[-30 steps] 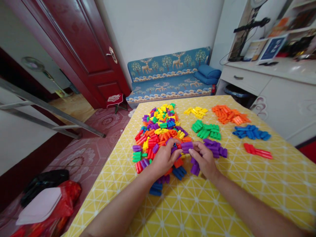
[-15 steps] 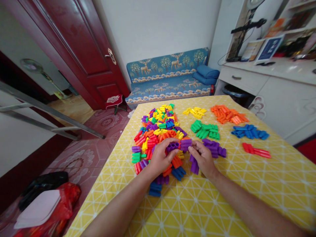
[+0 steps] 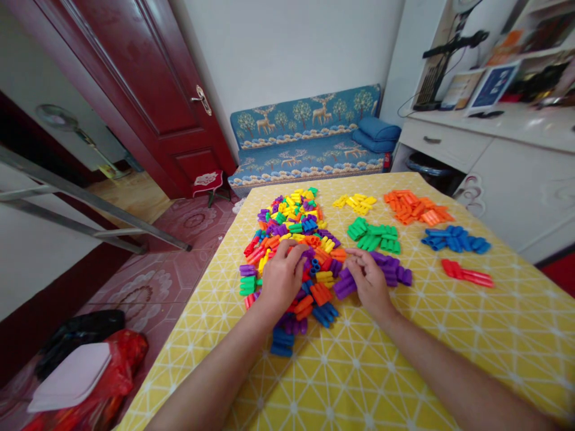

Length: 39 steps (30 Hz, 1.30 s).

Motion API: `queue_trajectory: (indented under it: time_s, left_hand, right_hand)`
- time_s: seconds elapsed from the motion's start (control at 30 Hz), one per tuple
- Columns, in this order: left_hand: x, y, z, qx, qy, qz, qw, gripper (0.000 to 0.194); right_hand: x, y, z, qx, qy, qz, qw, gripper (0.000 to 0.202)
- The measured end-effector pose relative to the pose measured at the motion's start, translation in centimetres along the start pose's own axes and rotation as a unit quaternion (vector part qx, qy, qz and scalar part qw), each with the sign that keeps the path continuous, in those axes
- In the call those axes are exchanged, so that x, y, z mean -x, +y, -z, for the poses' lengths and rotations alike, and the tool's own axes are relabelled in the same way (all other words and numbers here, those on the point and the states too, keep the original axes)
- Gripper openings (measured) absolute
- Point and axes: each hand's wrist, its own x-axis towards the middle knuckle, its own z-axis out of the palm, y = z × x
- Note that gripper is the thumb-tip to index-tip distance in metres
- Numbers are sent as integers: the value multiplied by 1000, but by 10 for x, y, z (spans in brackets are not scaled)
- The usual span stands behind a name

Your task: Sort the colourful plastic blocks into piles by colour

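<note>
A mixed pile of coloured plastic pieces (image 3: 291, 227) lies on the left half of the table. My left hand (image 3: 284, 272) is over this pile with its fingers curled down around a purple piece (image 3: 307, 257). My right hand (image 3: 368, 278) is closed on purple pieces (image 3: 345, 284) at the pile's right side, its fingertips beside an orange piece. Just right of that hand lies a heap of purple pieces (image 3: 395, 270). Beyond it are green pieces (image 3: 375, 235).
Separate groups of yellow (image 3: 354, 203), orange (image 3: 415, 207), blue (image 3: 456, 239) and red pieces (image 3: 467, 273) lie on the yellow tablecloth (image 3: 359, 371). A blue sofa (image 3: 305, 143) stands behind the table, a white cabinet (image 3: 516, 179) at the right.
My left hand has shifted slightly left and turned over the pile. The purple piece between my hands has parted from my right fingertips, and the purple pieces by my right hand have moved up and left.
</note>
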Motion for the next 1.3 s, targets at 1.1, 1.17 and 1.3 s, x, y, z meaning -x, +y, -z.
queue_trajectory:
  time_s: [1.1, 1.17, 1.3]
  left_hand:
    - [-9, -24, -1, -19, 22, -19, 999, 49]
    - [-8, -29, -8, 3, 19, -40, 999, 50]
    - [-5, -39, -20, 35, -6, -61, 997, 43]
  right_hand:
    - [2, 2, 2, 166, -77, 155, 971, 17]
    - [1, 7, 1, 159, -55, 123, 978, 22]
    - [2, 12, 0, 137, -31, 81, 987, 29]
